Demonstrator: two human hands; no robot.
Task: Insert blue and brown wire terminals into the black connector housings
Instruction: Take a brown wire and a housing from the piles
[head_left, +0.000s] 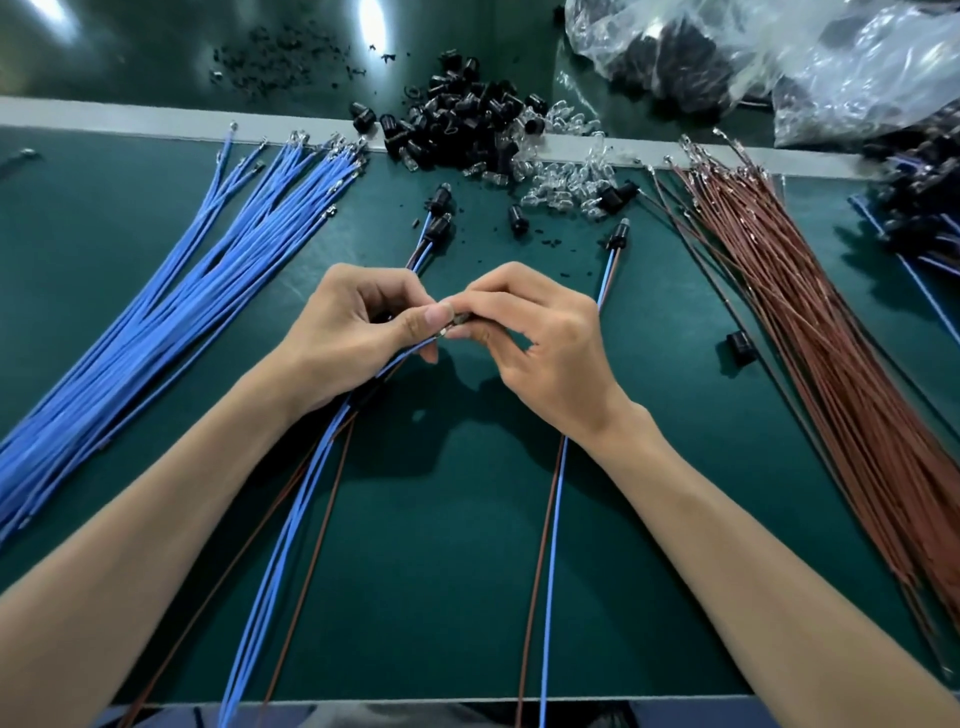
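The left hand (358, 327) is pinching a thin blue wire (409, 353), and the right hand (545, 343) is gripping a small black connector housing (460, 318) against its tip, above the green mat (457, 519). A loose blue wire bundle (182, 296) is lying left, a brown wire bundle (810, 338) right, and a black housing pile (462, 124) far behind.

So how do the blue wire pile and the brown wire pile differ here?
The blue pile is on the mat's left, the brown pile on its right. Blue slants up to the right; brown slants up to the left. Both lie loose, metal terminals at the far end.
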